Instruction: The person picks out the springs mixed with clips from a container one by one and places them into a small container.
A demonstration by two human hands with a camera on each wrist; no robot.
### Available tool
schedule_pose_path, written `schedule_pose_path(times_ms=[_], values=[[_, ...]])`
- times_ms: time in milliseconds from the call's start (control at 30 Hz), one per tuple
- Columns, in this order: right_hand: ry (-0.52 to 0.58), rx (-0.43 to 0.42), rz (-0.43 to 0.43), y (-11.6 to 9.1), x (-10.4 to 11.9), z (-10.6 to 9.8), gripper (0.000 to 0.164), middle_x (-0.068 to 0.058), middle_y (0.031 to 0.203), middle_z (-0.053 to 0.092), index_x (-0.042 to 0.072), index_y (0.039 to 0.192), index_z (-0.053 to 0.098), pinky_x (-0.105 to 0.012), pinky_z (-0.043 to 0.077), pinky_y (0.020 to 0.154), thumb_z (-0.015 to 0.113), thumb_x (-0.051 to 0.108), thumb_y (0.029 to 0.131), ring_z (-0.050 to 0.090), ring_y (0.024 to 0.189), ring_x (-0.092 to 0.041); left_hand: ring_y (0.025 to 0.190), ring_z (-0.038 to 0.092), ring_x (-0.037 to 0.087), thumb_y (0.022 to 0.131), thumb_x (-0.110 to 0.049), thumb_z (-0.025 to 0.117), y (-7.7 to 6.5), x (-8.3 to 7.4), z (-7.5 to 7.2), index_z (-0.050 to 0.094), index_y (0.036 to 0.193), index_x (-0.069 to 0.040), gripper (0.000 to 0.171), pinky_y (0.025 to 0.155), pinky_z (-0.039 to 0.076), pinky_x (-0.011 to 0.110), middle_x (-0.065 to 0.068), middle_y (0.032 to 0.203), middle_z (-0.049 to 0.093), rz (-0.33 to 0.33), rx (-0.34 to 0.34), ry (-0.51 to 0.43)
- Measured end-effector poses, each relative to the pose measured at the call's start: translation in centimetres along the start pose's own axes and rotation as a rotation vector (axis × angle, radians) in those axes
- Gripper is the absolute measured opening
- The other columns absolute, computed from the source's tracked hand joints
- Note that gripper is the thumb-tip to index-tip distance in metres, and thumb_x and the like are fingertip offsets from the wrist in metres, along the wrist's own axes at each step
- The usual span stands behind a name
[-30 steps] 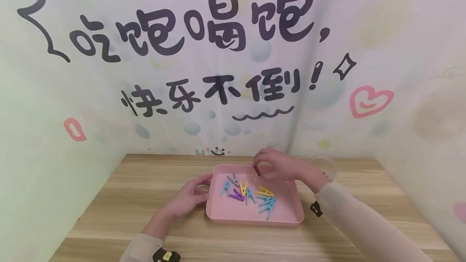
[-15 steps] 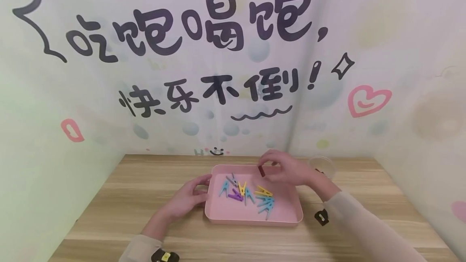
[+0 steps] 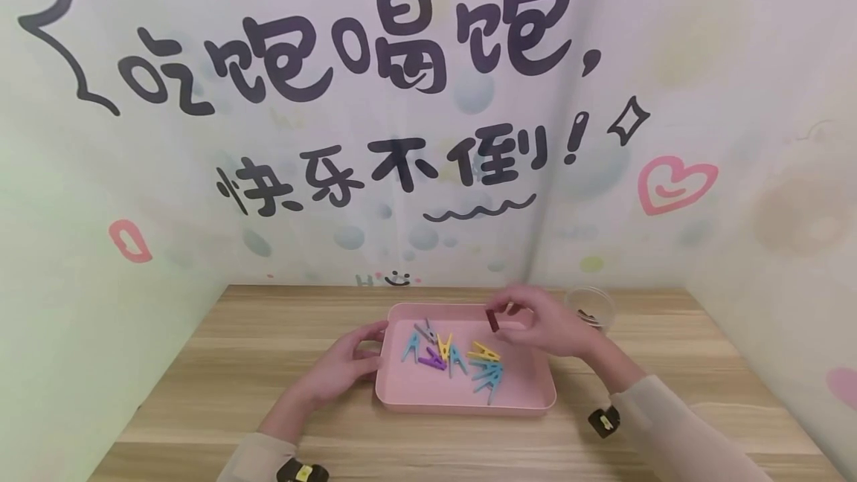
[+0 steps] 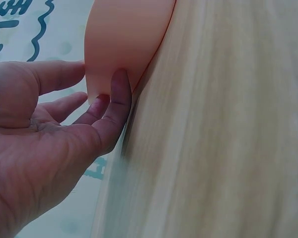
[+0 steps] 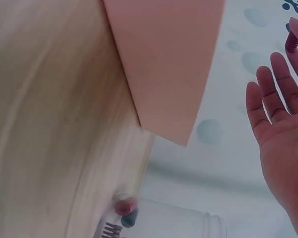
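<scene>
My left hand (image 3: pixel 340 369) touches the left side of a pink tray (image 3: pixel 422 387). In the left wrist view, its fingertips rest against the tray's outer wall (image 4: pixel 124 39). Several clothespins lie inside, among them a yellow one (image 3: pixel 445 346), a purple one (image 3: pixel 431 360) and a cluster of blue ones (image 3: pixel 492 378). Over the tray's back right part, my right hand (image 3: pixel 552 324) pinches a small dark red ridged cylinder (image 3: pixel 492 320) between thumb and index finger. The right wrist view shows the ridges of this cylinder (image 5: pixel 292 42), with the other fingers extended; its kind is unclear.
Behind my right wrist stands a clear round jar (image 3: pixel 589 307). The right wrist view shows red and dark ridged pieces (image 5: pixel 124 207) in it. A wooden table (image 3: pixel 268 333) carries everything, with a printed curtain (image 3: pixel 402 244) along its back.
My right hand has shifted a little to the right with the red cylinder in its pinch, and its forearm has drawn rightward. The left hand stays at the tray.
</scene>
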State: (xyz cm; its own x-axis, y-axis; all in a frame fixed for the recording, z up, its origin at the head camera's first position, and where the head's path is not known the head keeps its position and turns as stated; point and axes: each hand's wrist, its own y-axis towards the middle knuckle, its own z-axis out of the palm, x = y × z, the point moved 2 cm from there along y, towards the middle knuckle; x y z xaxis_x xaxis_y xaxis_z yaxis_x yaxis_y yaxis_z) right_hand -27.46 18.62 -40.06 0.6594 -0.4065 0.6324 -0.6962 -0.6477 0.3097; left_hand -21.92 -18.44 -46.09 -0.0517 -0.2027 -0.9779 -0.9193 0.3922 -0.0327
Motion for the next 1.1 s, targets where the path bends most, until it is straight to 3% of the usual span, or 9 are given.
schedule_pose_path(times_ms=[133,333,567,800,933,1100], values=[[0.027,-0.037,-0.003,-0.8,0.0,-0.1,0.037,0.012,0.116,0.072,0.025,0.122,0.074,-0.044,0.06,0.093,0.087,0.013,0.089,0.068,0.107,-0.024,0.13,0.06,0.046,0.106,0.001,0.058,0.0,0.0,0.1,0.029,0.163,0.007,0.064,0.099,0.06,0.043,0.032,0.157,0.039,0.0,0.008,-0.013],[0.038,-0.088,-0.005,-2.2,0.0,-0.9,0.034,0.005,0.116,0.073,0.017,0.124,0.074,-0.046,0.06,0.094,0.084,0.011,0.092,0.068,0.105,-0.026,0.13,0.06,0.046,0.105,0.001,0.058,0.1,0.2,0.0,0.029,0.162,0.007,0.064,0.099,0.061,0.044,0.032,0.156,0.039,0.002,0.013,-0.017],[0.007,-0.172,0.011,-4.2,-0.7,-2.4,0.036,0.006,0.114,0.074,0.023,0.122,0.073,-0.029,0.057,0.09,0.086,0.01,0.091,0.067,0.103,-0.02,0.13,0.06,0.046,0.105,0.001,0.058,0.2,0.1,0.0,0.029,0.163,0.007,0.065,0.099,0.06,0.045,0.032,0.157,0.039,-0.002,0.007,-0.015],[0.001,-0.275,0.067,-6.6,-1.2,-4.3,0.035,0.005,0.11,0.071,0.017,0.123,0.072,-0.031,0.062,0.078,0.084,0.007,0.092,0.062,0.099,-0.018,0.129,0.06,0.045,0.105,0.0,0.06,0.1,0.0,0.0,0.03,0.163,0.006,0.065,0.099,0.06,0.045,0.031,0.156,0.039,-0.009,0.0,-0.01],[-0.016,-0.337,0.064,-7.7,-1.7,-5.5,0.039,0.001,0.11,0.071,0.015,0.125,0.071,-0.023,0.057,0.079,0.083,0.001,0.091,0.06,0.1,-0.016,0.129,0.06,0.044,0.105,-0.001,0.06,0.1,0.0,0.0,0.03,0.163,0.005,0.065,0.099,0.061,0.045,0.03,0.156,0.04,-0.013,-0.001,-0.015],[-0.111,-0.423,0.026,-8.7,-2.7,-6.7,0.045,-0.002,0.112,0.071,0.01,0.124,0.072,-0.014,0.046,0.088,0.084,-0.007,0.085,0.058,0.101,-0.008,0.129,0.06,0.044,0.106,-0.001,0.06,0.1,0.1,0.0,0.03,0.163,0.005,0.065,0.098,0.061,0.045,0.03,0.156,0.04,-0.013,0.005,-0.017]])
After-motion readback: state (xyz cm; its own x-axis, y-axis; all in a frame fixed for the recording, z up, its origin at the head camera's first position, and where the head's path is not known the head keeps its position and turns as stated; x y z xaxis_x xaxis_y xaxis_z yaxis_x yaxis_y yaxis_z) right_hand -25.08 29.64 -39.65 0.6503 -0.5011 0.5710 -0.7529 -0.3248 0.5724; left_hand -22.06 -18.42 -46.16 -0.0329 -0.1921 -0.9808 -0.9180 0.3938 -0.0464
